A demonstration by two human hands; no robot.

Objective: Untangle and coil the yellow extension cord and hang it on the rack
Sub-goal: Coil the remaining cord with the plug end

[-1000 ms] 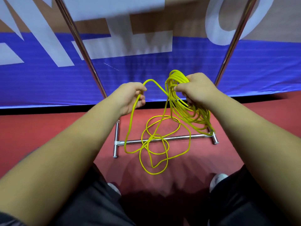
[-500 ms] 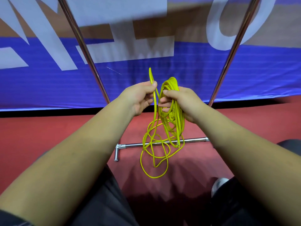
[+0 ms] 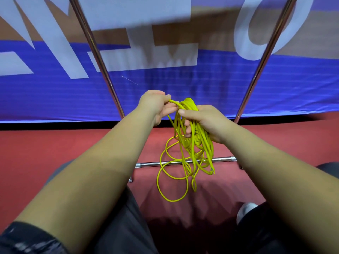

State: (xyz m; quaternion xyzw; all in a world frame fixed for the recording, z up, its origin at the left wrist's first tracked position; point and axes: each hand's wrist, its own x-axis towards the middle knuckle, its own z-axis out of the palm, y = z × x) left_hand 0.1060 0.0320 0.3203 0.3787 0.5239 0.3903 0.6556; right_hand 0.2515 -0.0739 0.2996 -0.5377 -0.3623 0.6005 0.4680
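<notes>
One yellow extension cord (image 3: 189, 105) hangs in a loose bundle at the centre of the view. Its long axis runs up and down, from the hands toward the red floor (image 3: 55, 143). Slack loops dangle below the bundle, in front of the rack's horizontal base bar (image 3: 150, 164). Whether the lowest loop touches the floor cannot be told. One free end (image 3: 212, 172) points down and to the right.

There is one cord and two bare hands. The metal rack shows two slanted upright poles, one at left (image 3: 99, 57) and one at right (image 3: 264, 57), joined by the one base bar.

The left hand (image 3: 156, 107) is closed, pinching a single strand between thumb and fingertips. That strand runs right into the top of the bundle. The right hand (image 3: 205, 123) has its fingers curled around the gathered loops, with the thumb laid across them. The two hands are close together. Behind them hangs a blue banner (image 3: 55, 98) with large pale letters.
</notes>
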